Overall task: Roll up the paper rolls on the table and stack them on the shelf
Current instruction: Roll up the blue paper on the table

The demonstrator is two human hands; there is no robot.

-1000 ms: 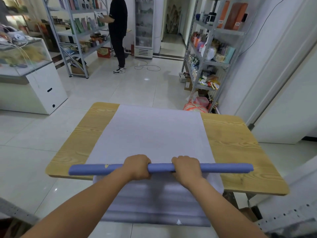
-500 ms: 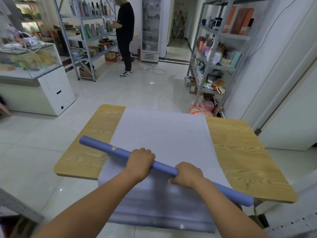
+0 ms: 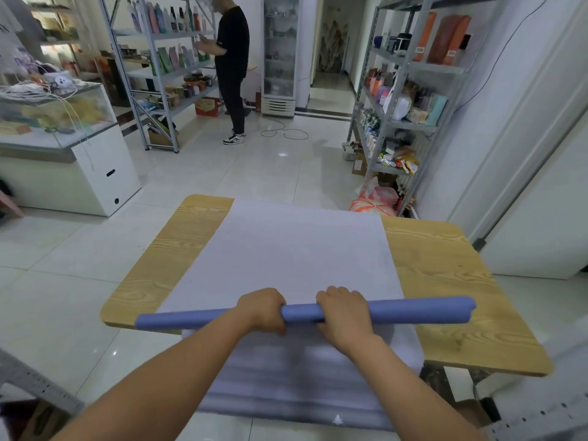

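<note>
A long blue paper roll (image 3: 413,310) lies crosswise over the near edge of the wooden table (image 3: 445,265). My left hand (image 3: 262,310) grips it left of its middle, and my right hand (image 3: 345,313) grips it just to the right. Under the roll a wide sheet of pale lilac paper (image 3: 296,249) is spread flat down the table's middle. Its near end hangs over the table's front edge toward me.
A metal shelf (image 3: 404,122) with goods stands beyond the table at the right, bags on the floor at its foot. A person (image 3: 232,68) stands at another shelf (image 3: 165,71) far left. A glass counter (image 3: 57,138) is at the left. A perforated shelf post (image 3: 38,383) crosses the lower left corner.
The blue roll was level, then swung askew with its left end far and right end near. Now it is level again across the table's near edge, both hands still gripping it.
</note>
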